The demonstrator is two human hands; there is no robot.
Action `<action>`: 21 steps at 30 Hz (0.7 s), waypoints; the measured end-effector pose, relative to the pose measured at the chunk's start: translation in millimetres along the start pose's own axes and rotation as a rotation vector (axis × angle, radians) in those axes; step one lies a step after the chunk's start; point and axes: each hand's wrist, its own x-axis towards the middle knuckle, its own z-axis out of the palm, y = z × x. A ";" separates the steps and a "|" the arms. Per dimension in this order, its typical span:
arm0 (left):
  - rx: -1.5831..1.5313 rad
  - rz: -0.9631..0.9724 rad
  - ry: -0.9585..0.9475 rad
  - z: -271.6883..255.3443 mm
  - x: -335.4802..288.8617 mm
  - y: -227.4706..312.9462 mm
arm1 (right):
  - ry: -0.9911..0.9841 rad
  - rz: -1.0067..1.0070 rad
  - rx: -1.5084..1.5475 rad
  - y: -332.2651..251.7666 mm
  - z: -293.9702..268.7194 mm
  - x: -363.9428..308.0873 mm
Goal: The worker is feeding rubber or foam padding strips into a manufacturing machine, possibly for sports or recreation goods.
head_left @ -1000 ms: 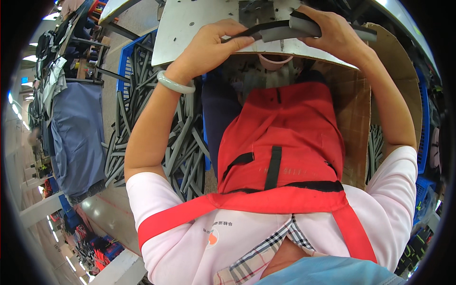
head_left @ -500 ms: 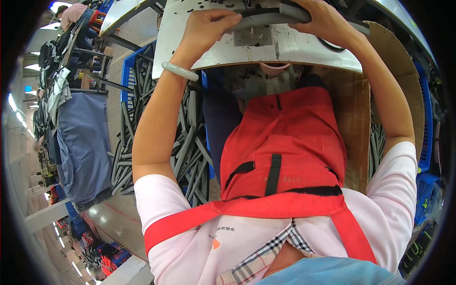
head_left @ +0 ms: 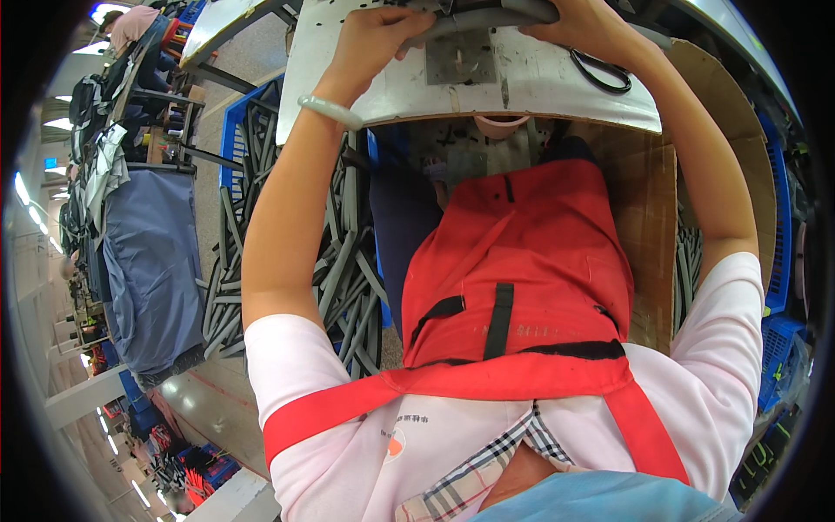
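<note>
A curved grey tube (head_left: 474, 21) lies across the worktable's far part, between my two hands. My left hand (head_left: 376, 36) grips its left end, with thumb and fingers pressed together around it. My right hand (head_left: 584, 26) is wrapped round the tube farther right, partly cut off by the upper picture edge. Beneath the tube a square metal plate (head_left: 444, 68) is set into the pale tabletop (head_left: 391, 97). A black loop, like a scissors handle (head_left: 600, 78), rests near my right wrist.
On the left, a blue crate (head_left: 232, 139) brims with grey tubes (head_left: 344, 252). An open cardboard box (head_left: 639, 235) stands at the right, with more grey tubes beside it. A red apron (head_left: 522, 252) covers my lap. Small black scraps dot the tabletop.
Both hands and the tube have shifted a little farther away and slightly left. More of the black loop beside my right wrist now shows.
</note>
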 end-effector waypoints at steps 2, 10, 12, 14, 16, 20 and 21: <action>-0.034 -0.135 0.029 6.4 11.5 7.1 | 0.012 0.025 0.030 6.0 3.0 2.7; -0.184 -0.020 0.285 -48.9 -14.6 -39.3 | 0.066 0.159 0.060 9.3 3.9 -17.3; -0.145 -0.061 0.265 -45.8 -28.5 -42.1 | 0.103 0.045 -0.066 11.2 21.9 -19.4; -0.158 -0.137 0.205 -36.9 -42.2 -47.6 | 0.081 0.066 0.034 2.8 22.4 -13.2; -0.125 -0.172 0.213 -28.6 -53.2 -55.0 | 0.119 0.062 0.048 3.8 27.4 -10.0; -0.073 -0.260 0.235 -15.4 -72.0 -71.2 | 0.108 0.046 0.053 11.1 35.2 -9.1; -0.073 -0.259 0.232 -14.8 -73.9 -71.7 | 0.116 0.035 0.046 6.4 34.3 -9.0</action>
